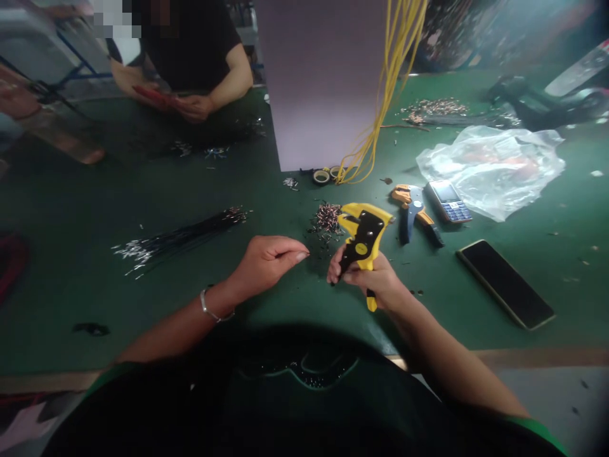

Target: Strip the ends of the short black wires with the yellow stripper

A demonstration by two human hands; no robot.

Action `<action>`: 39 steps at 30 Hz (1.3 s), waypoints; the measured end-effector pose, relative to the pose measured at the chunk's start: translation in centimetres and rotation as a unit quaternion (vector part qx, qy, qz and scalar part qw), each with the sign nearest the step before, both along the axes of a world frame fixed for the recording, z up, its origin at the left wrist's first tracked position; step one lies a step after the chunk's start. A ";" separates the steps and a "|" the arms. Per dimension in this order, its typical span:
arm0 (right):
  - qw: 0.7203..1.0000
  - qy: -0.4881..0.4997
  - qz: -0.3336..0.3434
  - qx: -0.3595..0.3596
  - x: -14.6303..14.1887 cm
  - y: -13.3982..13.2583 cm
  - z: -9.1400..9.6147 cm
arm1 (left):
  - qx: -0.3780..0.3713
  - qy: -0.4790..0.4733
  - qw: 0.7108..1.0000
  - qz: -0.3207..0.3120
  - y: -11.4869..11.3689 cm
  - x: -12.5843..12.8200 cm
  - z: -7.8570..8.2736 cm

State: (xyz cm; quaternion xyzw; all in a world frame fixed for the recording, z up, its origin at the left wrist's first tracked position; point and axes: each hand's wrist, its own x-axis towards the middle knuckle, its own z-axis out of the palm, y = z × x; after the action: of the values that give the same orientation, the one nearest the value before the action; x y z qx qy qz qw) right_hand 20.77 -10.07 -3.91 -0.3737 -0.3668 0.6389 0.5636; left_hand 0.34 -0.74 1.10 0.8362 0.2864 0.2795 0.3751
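Note:
My right hand [368,273] grips a yellow and black wire stripper [365,238], its jaws pointing up and to the left. Closed in a pinch, my left hand [273,257] is to the left of the tool. A small dark tip shows at its fingertips, too small to name. Between and beyond my hands lies a heap of short wire pieces with coppery ends [328,218]. Off to the left rests a bundle of thin black wires [185,238], with pale strands at one end and coppery ends at the other.
A second stripper [413,212], a keypad phone [450,202], a smartphone [505,284] and a clear plastic bag [495,168] lie right on the green table [157,324]. Yellow wires [394,70] hang beside a grey panel [328,89]. Across the table, a person [190,57] holds something red.

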 end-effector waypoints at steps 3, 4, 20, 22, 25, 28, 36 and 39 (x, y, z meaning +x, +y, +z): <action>0.996 0.003 0.088 -0.025 -0.4 -0.1 -0.7 | -0.039 -0.004 0.999 0.013 0.4 -0.1 0.3; 0.994 0.002 0.107 -0.030 -0.6 -0.1 -0.8 | -0.049 -0.005 0.999 0.019 0.4 -0.2 0.4; 0.981 -0.035 0.193 -0.006 -0.8 -0.4 -0.7 | -0.132 -0.017 0.989 0.057 1.2 -0.5 0.3; 0.979 -0.032 0.200 -0.002 -0.8 -0.5 -0.6 | -0.143 -0.020 0.988 0.053 1.4 -0.5 0.2; 0.979 -0.033 0.202 -0.006 -0.8 -0.6 -0.5 | -0.161 -0.027 0.985 0.050 1.6 -0.6 -0.1; 0.979 -0.030 0.200 -0.008 -0.8 -0.7 -0.4 | -0.188 -0.037 0.980 0.055 1.7 -0.6 -0.3; 0.978 -0.014 0.209 -0.001 -0.7 -0.5 -1.1 | -0.199 -0.045 0.978 0.053 1.7 -0.6 -0.5; 0.978 -0.015 0.207 -0.004 -0.8 -0.6 -1.1 | -0.203 -0.044 0.977 0.053 1.7 -0.6 -0.5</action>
State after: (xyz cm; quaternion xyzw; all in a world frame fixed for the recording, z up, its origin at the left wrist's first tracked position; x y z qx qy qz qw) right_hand 20.00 -10.67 -5.05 -0.3019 -0.4421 0.7372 0.4123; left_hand -0.28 0.99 0.64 0.7127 0.3645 0.2717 0.5342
